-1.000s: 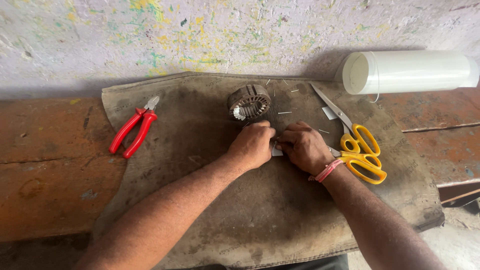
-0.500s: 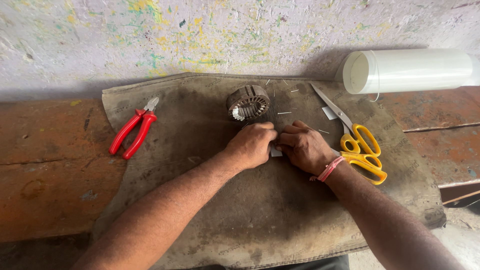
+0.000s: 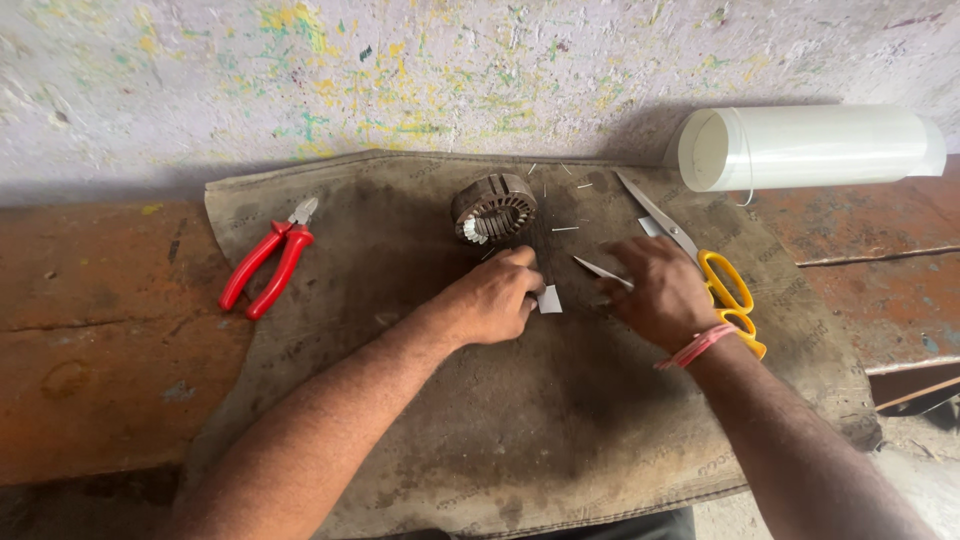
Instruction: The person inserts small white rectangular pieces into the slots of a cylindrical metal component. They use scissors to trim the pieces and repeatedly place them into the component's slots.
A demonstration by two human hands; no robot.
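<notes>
The left hand point(image 3: 497, 298) is curling into a loose fist near the middle of the mat point(image 3: 420, 420), knuckles up, pinching a small white slip point(image 3: 549, 299) that is poking out from under the fingertips and lying flat on the mat. The right hand point(image 3: 662, 292) is resting just beside it, fingers bent and partly closed, gripping a thin pointed white strip point(image 3: 601, 269) whose tip is aiming back toward the left hand; the two hands are sitting close but apart. A pink band point(image 3: 697, 345) is circling the right wrist.

Just beyond the left hand, toward the mat's far edge, a round metal stator point(image 3: 493, 207) is lying tilted, white slips showing in its slots. Thin slivers are scattered around it on the mat. Yellow-handled scissors point(image 3: 700, 265) are lying near the mat's right edge, blades pointing to the far edge, the handles partly under the right hand. Red pliers point(image 3: 268, 265) are resting near the mat's left edge, well apart from both hands.

Off the mat, by its far right corner, a translucent white roll point(image 3: 810, 147) is lying on its side against the paint-speckled wall point(image 3: 400, 70). The mat is covering a worn orange-brown bench point(image 3: 100, 330).
</notes>
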